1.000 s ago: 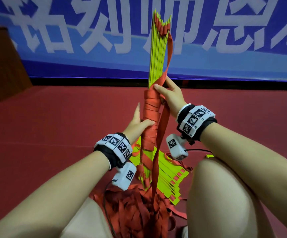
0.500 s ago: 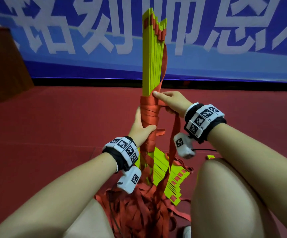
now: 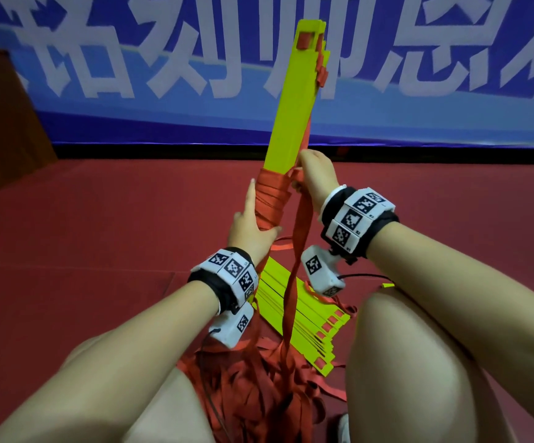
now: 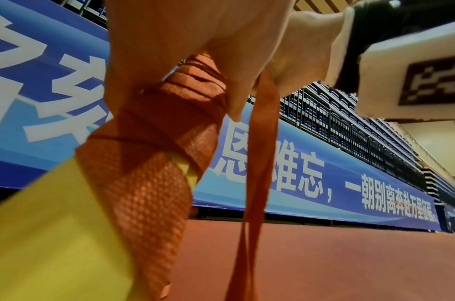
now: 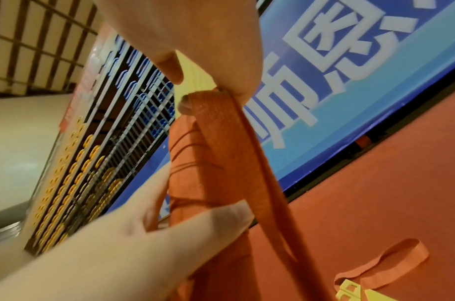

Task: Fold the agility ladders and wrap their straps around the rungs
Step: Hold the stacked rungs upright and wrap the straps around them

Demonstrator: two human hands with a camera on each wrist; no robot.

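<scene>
A bundle of yellow-green ladder rungs (image 3: 291, 116) stands upright in front of me, its middle bound by turns of red strap (image 3: 270, 199). My left hand (image 3: 249, 228) grips the bundle around the wrapped part (image 4: 154, 126), index finger stretched up along it. My right hand (image 3: 315, 177) pinches the loose red strap (image 3: 300, 238) at the top of the wrap (image 5: 221, 114); the strap hangs down from there to the floor. Close up, the left hand's fingers (image 5: 133, 228) lie around the wrap (image 5: 195, 167).
A second stack of yellow-green rungs (image 3: 304, 318) lies on the red floor between my knees, above a heap of loose red straps (image 3: 259, 394). A blue banner (image 3: 419, 75) runs along the back. A brown box (image 3: 6, 123) stands far left.
The bundle has turned so its flat face shows, leaning slightly right. My right hand carried the strap round to the bundle's right side; the left hand shifted up the wrap.
</scene>
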